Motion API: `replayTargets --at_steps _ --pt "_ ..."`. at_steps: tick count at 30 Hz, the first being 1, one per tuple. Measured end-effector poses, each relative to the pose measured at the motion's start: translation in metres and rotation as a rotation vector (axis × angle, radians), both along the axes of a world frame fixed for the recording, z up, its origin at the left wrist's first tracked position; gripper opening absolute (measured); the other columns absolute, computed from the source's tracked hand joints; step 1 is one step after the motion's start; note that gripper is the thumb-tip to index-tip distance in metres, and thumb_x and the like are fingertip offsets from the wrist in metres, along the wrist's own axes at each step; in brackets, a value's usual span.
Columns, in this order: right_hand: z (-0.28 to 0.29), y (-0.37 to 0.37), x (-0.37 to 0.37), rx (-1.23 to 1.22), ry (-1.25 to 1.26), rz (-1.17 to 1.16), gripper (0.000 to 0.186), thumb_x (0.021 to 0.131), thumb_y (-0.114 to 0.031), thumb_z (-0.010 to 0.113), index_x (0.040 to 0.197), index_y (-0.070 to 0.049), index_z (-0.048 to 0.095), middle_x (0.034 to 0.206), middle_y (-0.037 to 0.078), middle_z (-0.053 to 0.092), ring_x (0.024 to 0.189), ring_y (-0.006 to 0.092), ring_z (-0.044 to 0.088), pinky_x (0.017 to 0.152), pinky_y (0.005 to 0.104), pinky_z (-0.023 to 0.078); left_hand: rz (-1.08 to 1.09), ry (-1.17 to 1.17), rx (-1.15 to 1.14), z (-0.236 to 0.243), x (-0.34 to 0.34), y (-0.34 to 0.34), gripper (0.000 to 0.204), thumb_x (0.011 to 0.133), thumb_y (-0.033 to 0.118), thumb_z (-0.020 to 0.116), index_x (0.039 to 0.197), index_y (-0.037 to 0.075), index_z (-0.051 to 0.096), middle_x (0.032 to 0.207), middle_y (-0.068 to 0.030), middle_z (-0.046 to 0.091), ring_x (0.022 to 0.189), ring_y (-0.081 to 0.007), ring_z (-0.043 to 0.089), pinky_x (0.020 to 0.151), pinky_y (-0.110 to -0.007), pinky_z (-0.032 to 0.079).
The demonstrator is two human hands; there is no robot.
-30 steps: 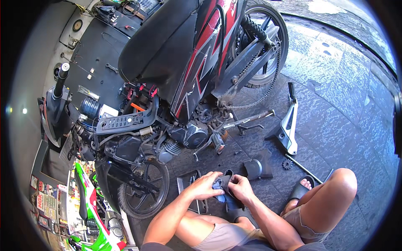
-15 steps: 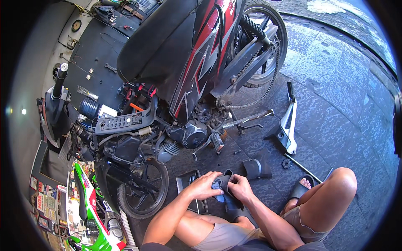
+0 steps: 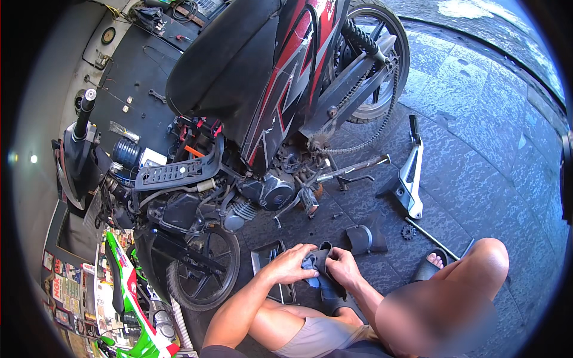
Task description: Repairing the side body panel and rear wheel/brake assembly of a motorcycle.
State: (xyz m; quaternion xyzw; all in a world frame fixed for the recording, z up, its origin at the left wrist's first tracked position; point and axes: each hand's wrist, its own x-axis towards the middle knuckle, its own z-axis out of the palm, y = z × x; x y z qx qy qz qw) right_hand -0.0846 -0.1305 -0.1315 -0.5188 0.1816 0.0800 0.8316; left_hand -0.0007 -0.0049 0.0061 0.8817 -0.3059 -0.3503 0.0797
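Observation:
My left hand (image 3: 292, 265) is closed around a blue-grey rag (image 3: 312, 262), pressing it against a dark, curved cover piece (image 3: 325, 271). The fingers of my right hand (image 3: 344, 268) grip the same piece from the other side, near its upper edge. Both hands are close together above the floor between my legs. Just beyond them lies another dark cover with a rounded rim (image 3: 359, 240). Past that stands a motorcycle with its engine cover (image 3: 278, 192) and drive chain (image 3: 376, 143) exposed, the chain hanging slack from the rear wheel.
To the right, a silver footrest bracket (image 3: 412, 179) lies on dark floor tiles, with a small sprocket (image 3: 408, 232) and a long metal rod (image 3: 434, 240) nearby. A tray (image 3: 259, 262) sits left of my hands. A green and white motorcycle (image 3: 128, 286) is at lower left.

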Motion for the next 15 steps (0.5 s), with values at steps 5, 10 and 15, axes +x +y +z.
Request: replayTargets --at_steps 5,10,15 --pt "-0.001 -0.001 -0.001 0.012 0.001 0.006 0.021 0.078 -0.012 0.057 0.088 0.005 0.065 0.076 0.009 0.065 0.071 0.0148 0.058 0.067 0.032 0.048 -0.014 0.0 0.01 -0.001 0.0 0.0 0.073 0.076 0.03 0.077 0.136 0.002 0.045 0.13 -0.0248 0.052 0.121 -0.0391 0.053 0.101 -0.042 0.044" --pt "0.003 -0.003 -0.001 0.033 0.013 -0.001 0.019 0.079 -0.011 0.058 0.089 0.004 0.065 0.076 0.008 0.064 0.07 0.0133 0.058 0.066 0.0305 0.047 -0.015 -0.022 0.001 0.002 -0.003 -0.003 0.072 0.077 0.03 0.076 0.135 0.002 0.045 0.129 -0.0242 0.052 0.12 -0.0393 0.053 0.1 -0.042 0.044" --pt "0.029 -0.02 -0.008 0.081 -0.011 0.002 0.016 0.08 -0.008 0.06 0.089 0.004 0.065 0.076 0.005 0.063 0.07 0.0107 0.056 0.064 0.028 0.046 0.002 -0.084 -0.014 0.018 -0.013 -0.011 0.069 0.077 0.029 0.077 0.134 0.003 0.046 0.128 -0.0225 0.053 0.118 -0.0397 0.055 0.098 -0.044 0.045"
